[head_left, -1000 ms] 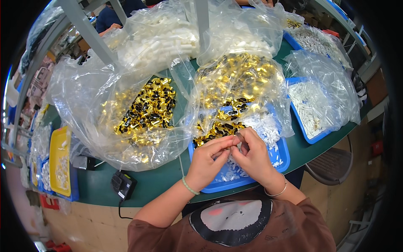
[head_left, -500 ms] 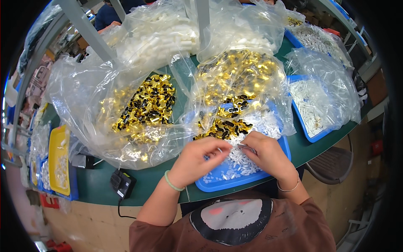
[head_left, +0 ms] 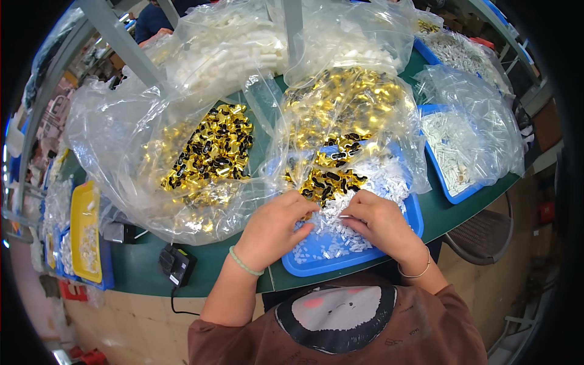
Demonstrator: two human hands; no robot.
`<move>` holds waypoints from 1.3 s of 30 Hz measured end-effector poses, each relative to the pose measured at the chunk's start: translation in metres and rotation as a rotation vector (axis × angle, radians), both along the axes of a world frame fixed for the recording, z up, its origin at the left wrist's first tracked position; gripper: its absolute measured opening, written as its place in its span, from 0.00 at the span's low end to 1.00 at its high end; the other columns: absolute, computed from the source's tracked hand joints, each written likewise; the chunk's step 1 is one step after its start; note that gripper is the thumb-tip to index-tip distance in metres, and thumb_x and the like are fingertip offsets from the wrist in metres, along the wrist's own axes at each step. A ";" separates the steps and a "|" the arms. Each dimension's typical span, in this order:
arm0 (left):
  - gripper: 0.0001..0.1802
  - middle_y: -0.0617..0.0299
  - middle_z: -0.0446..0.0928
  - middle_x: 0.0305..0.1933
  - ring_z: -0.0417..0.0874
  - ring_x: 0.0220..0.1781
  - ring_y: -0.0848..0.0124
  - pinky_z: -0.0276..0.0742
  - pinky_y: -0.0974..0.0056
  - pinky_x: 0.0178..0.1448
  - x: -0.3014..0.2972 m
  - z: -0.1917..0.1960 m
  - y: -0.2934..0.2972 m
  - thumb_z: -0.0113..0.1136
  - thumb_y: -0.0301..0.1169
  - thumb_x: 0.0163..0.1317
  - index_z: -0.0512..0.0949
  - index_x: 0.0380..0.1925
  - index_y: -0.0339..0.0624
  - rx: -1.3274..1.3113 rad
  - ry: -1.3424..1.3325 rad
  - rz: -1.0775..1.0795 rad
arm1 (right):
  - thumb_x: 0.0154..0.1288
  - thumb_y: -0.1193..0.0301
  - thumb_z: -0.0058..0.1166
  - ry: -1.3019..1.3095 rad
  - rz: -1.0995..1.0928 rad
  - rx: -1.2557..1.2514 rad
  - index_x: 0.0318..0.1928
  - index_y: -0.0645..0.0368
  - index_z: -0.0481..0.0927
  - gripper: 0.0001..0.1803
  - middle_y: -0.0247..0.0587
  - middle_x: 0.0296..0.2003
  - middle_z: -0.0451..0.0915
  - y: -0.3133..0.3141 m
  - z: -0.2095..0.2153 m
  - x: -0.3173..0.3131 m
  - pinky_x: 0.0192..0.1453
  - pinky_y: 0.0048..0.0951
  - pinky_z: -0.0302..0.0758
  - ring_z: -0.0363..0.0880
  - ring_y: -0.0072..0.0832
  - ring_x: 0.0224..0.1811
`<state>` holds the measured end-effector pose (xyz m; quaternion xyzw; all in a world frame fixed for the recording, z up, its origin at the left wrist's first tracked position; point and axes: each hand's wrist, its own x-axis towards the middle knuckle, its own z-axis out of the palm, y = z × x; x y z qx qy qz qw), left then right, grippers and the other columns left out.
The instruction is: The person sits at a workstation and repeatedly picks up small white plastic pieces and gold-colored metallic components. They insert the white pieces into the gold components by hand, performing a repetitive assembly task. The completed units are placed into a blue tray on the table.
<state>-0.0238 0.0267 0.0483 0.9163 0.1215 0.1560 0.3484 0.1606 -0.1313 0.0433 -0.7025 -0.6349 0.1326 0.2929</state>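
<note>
— Moved since the earlier frame: both hands sit lower over the blue tray (head_left: 316,263) than a second ago, when they met higher up, near the gold pieces. Confirm?

— Confirmed. Item one: left hand (head_left: 277,226), fingers curled down onto the small white pieces (head_left: 337,234) in the tray; what it grips, if anything, cannot be told. Green bead bracelet (head_left: 243,262) on that wrist.

— Item two?

— Right hand (head_left: 377,222), fingertips pinched together toward the left hand, just above the white pieces; whatever is pinched is too small to make out. Thin bangle (head_left: 415,272) on that wrist.

— Location of the white pieces?

— Spread across the tray, which rests on the green table (head_left: 213,274) at its near edge. Gold-and-black pieces (head_left: 325,181) lie heaped at the tray's far side, spilling from a clear plastic bag (head_left: 347,103).

— Surroundings?

— Second clear bag of gold-and-black pieces (head_left: 210,152) to the left; black adapter (head_left: 176,266) on the table near the left forearm; yellow tray (head_left: 84,234) at far left; another blue tray of white parts (head_left: 453,155) to the right, bag-covered.
</note>
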 end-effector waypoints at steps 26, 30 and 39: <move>0.15 0.56 0.78 0.52 0.82 0.50 0.72 0.83 0.69 0.51 0.024 -0.022 -0.025 0.64 0.18 0.59 0.80 0.47 0.32 -0.661 -0.236 0.135 | 0.66 0.77 0.55 0.432 -0.099 0.132 0.41 0.64 0.80 0.05 0.38 0.31 0.74 0.009 0.010 -0.006 0.33 0.24 0.70 0.73 0.24 0.28; 0.15 0.57 0.80 0.47 0.83 0.47 0.73 0.82 0.70 0.50 0.024 -0.020 -0.027 0.65 0.20 0.59 0.81 0.47 0.34 -0.706 -0.163 0.171 | 0.66 0.78 0.54 0.520 -0.111 0.130 0.40 0.65 0.78 0.04 0.41 0.31 0.75 0.010 0.002 -0.007 0.35 0.28 0.72 0.75 0.29 0.30; 0.14 0.60 0.79 0.46 0.82 0.44 0.75 0.80 0.72 0.49 0.023 -0.019 -0.022 0.64 0.19 0.60 0.81 0.47 0.34 -0.621 -0.289 0.261 | 0.57 0.77 0.63 0.145 -0.071 0.074 0.37 0.63 0.80 0.07 0.41 0.30 0.75 0.002 0.006 0.004 0.33 0.29 0.74 0.78 0.33 0.29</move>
